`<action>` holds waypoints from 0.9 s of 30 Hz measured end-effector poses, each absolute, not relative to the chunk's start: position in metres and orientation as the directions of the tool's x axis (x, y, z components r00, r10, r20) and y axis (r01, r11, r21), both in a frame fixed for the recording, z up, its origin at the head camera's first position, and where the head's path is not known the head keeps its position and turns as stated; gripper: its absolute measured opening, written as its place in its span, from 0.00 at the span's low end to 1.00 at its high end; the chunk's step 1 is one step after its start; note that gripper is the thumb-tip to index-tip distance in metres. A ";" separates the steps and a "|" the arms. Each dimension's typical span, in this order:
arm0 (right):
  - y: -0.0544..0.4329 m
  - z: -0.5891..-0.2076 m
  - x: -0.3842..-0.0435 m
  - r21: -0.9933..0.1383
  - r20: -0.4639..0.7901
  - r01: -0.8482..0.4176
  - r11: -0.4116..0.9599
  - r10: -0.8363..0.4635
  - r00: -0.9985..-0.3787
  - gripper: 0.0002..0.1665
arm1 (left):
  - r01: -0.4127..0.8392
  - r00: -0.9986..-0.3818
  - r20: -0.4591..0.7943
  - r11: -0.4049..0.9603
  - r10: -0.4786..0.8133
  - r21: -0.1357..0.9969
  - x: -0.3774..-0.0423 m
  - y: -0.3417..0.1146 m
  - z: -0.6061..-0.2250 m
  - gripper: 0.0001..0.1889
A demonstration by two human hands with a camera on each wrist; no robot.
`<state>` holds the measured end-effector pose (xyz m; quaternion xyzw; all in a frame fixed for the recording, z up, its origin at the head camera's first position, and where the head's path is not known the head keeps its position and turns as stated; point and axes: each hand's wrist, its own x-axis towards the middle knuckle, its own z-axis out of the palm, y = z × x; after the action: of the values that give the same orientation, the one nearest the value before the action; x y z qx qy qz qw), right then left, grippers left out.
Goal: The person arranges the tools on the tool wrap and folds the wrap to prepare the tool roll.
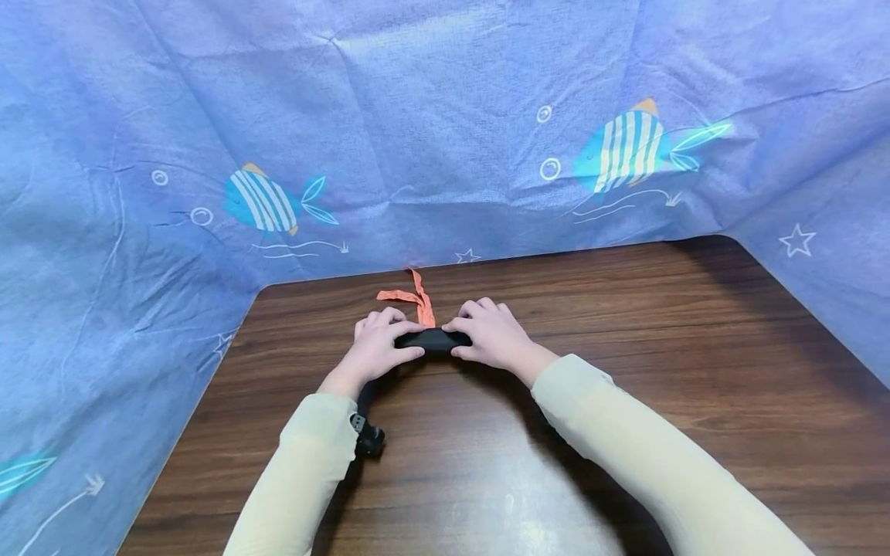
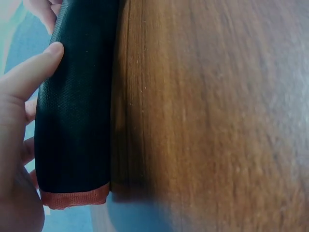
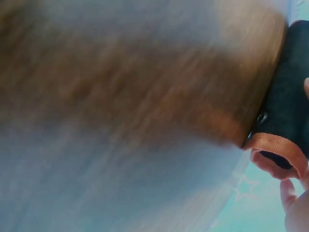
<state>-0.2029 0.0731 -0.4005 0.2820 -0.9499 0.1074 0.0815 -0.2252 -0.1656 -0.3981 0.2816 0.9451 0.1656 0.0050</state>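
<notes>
A black fabric roll (image 1: 437, 340) with orange edging lies crosswise on the table, and its two orange ties (image 1: 422, 303) stretch away toward the far edge. My left hand (image 1: 378, 345) grips the left part of the roll, thumb on the near side and fingers beyond. On the right part, my right hand (image 1: 489, 335) holds it the same way. In the left wrist view the roll (image 2: 79, 106) shows a textured black surface with an orange end. The right wrist view shows the hollow, orange-trimmed end of the roll (image 3: 285, 106) and a small metal eyelet (image 3: 262, 118).
The dark wood-grain table (image 1: 667, 371) extends around the hands. Blue cloth (image 1: 445, 131) printed with fish and stars hangs behind and along both sides of it. A small black camera (image 1: 369, 437) is strapped at the left wrist.
</notes>
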 end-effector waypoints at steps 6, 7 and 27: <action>0.077 -0.402 -0.202 -0.147 0.190 -0.552 0.821 -0.524 -0.830 0.28 | 0.531 -0.844 0.100 0.792 0.527 0.302 -0.226 -0.164 -0.400 0.22; 0.078 -0.403 -0.202 -0.148 0.191 -0.556 0.818 -0.528 -0.828 0.29 | 0.530 -0.845 0.109 0.789 0.524 0.310 -0.226 -0.164 -0.400 0.22; 0.092 -0.406 -0.207 -0.290 0.152 -0.483 0.826 -0.458 -0.876 0.30 | 0.524 -0.852 0.196 0.801 0.486 0.291 -0.226 -0.172 -0.405 0.19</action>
<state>-0.2073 0.0916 -0.4058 0.2464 -0.9549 0.1614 0.0378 -0.2263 -0.1721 -0.4055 0.2664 0.9472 0.1693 -0.0560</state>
